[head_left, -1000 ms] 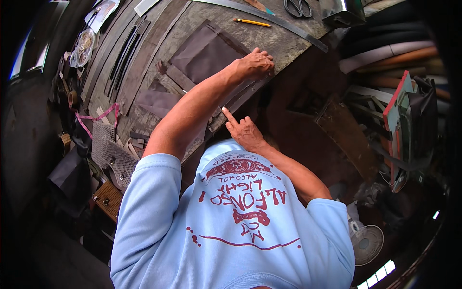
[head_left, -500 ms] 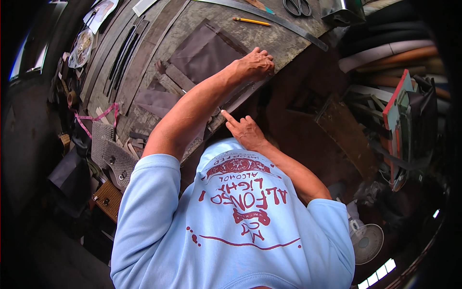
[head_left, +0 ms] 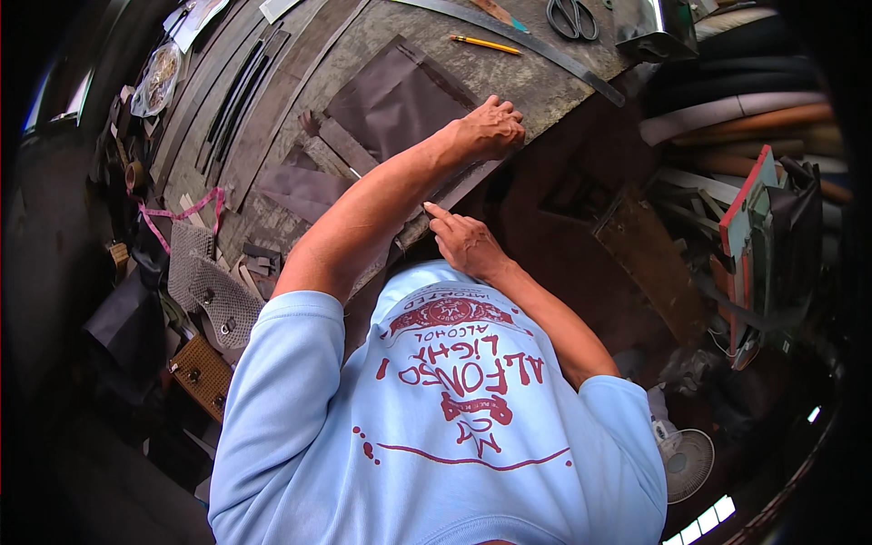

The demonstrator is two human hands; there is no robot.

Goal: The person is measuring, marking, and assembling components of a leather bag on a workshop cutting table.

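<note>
Worktop: the mottled worktop point(head_left: 554, 102) spreads ahead of me, its near edge slanting from lower left to upper right beneath my hands.
Brown sheet: a dark, leather-like brown sheet point(head_left: 395, 102) lies flat, left of my left hand and partly behind that forearm.
Metal rule: a long steel rule point(head_left: 581, 72) lies beyond my left hand, well apart from both hands.
Dark strip: a flat dark strip point(head_left: 465, 185) lies at the near edge, its long axis following that edge, partly hidden by my left arm.
Left hand: my left hand point(head_left: 493, 129) reaches across to the strip's upper right end, fingers curled downward; I cannot tell whether they grip or only press.
Right hand: my right hand point(head_left: 466, 243) is lower and nearer my body, index finger extended up-left toward the strip's lower part, other fingers folded; whether it holds anything, I cannot tell.
Scissors: dark-handled scissors point(head_left: 573, 20) lie beyond the rule.
Pencil: a yellow pencil point(head_left: 486, 44) lies between brown sheet and rule.
</note>
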